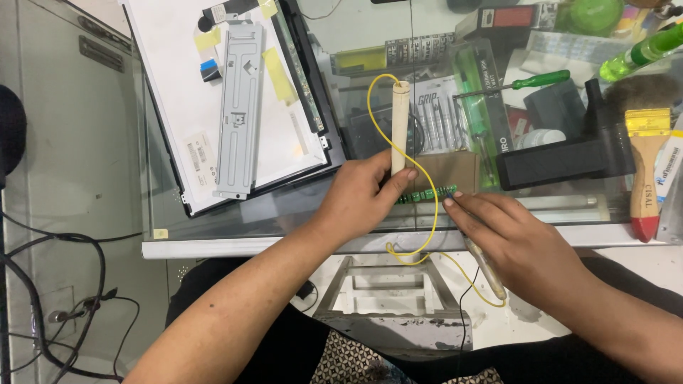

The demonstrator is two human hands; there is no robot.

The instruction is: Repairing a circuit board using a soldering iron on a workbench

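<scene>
A: How are the hands placed?

B: The left hand (363,195) is closed around a pale cylindrical handle (400,128), held upright. A yellow wire (428,213) is led out of the handle's top, looped down past the desk (235,245) edge, and joined to a second pale probe (487,269) lying under the right hand (516,238). The right hand's fingertips are pinched on the end of a narrow green circuit strip (427,194); a full grip cannot be confirmed.

A: Where is the strip located?

B: It is held between the two hands, just above the desk's glass top.

A: What is found around the strip?

B: Left of it, a flat display panel (228,99) is laid face down. Behind it, a green-handled screwdriver (519,83) is seen. Far right of it, a yellow-and-red paintbrush (646,171) is set.
</scene>
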